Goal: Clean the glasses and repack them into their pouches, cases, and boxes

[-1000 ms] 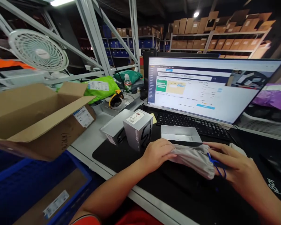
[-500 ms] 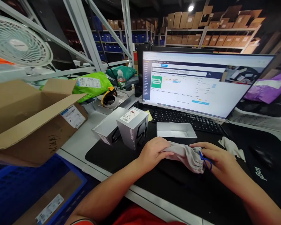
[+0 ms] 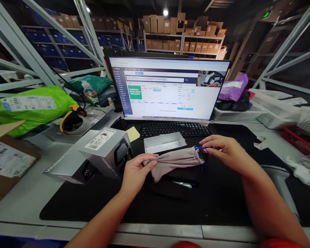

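A grey drawstring pouch (image 3: 177, 160) stretches between my two hands above the black desk mat. My left hand (image 3: 138, 170) pinches its closed left end between thumb and fingers. At the gathered mouth, my right hand (image 3: 222, 146) pinches the blue drawstring (image 3: 201, 149). What lies inside the pouch is hidden. Just behind it stands an open grey box tray (image 3: 165, 142). Two grey printed boxes are left of my left hand: one upright box with a label (image 3: 103, 148) and one lying box (image 3: 67, 155). Below the pouch, a dark flat item with a shiny strip (image 3: 182, 184) rests on the mat.
A monitor (image 3: 167, 89) and black keyboard (image 3: 174, 129) stand behind the tray. A cardboard box (image 3: 10, 165) and green parcel (image 3: 33, 103) are at left. White baskets (image 3: 279, 106) and a grey scanner-like device (image 3: 281, 182) sit to the right.
My view has swung to the right. The pouch is now drawn out straighter, and my right hand has moved from around its mouth to the blue cord.
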Demonstrator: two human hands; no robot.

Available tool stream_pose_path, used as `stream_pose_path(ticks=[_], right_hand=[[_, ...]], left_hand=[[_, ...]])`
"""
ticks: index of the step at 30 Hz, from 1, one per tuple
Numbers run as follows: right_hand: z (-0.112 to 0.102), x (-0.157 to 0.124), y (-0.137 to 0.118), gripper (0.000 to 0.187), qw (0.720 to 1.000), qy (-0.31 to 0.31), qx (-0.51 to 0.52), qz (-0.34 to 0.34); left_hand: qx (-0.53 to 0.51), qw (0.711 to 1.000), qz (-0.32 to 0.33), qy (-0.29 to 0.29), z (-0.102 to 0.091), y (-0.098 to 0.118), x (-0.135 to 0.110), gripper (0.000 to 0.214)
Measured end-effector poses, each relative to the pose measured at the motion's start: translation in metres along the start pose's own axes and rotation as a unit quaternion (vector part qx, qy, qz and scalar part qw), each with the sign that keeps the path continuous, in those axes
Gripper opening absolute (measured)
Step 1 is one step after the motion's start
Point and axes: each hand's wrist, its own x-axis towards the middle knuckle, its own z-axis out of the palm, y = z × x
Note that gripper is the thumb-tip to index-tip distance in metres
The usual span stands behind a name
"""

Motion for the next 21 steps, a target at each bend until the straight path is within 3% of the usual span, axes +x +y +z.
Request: stream_pose_path(ticks=[5, 12, 17, 19, 21], right_hand=[[-0.018, -0.005, 0.003, 0.023, 0.998, 0.009, -0.022, 0.066], [-0.030, -0.010, 0.008, 0.025, 0.991, 0.049, -0.071, 0.106], [-0.049, -0.017, 0.023, 0.027, 0.958, 0.190, -0.163, 0.137], [-0.057, -0.019, 0.031, 0.028, 0.942, 0.245, -0.186, 0.136], [-0.061, -0.018, 0.037, 0.028, 0.942, 0.270, -0.165, 0.112]], left_hand=[[0.039, 0.997, 0.017, 0.069, -0.002, 0.002, 0.000, 0.014], [0.086, 0.990, 0.042, 0.108, -0.001, 0.001, -0.006, 0.019], [0.138, 0.972, 0.062, 0.177, -0.007, -0.002, -0.005, 0.022], [0.200, 0.961, 0.100, 0.161, -0.011, -0.001, -0.002, 0.020], [0.280, 0.941, 0.162, 0.095, -0.015, -0.002, 0.001, 0.018]])
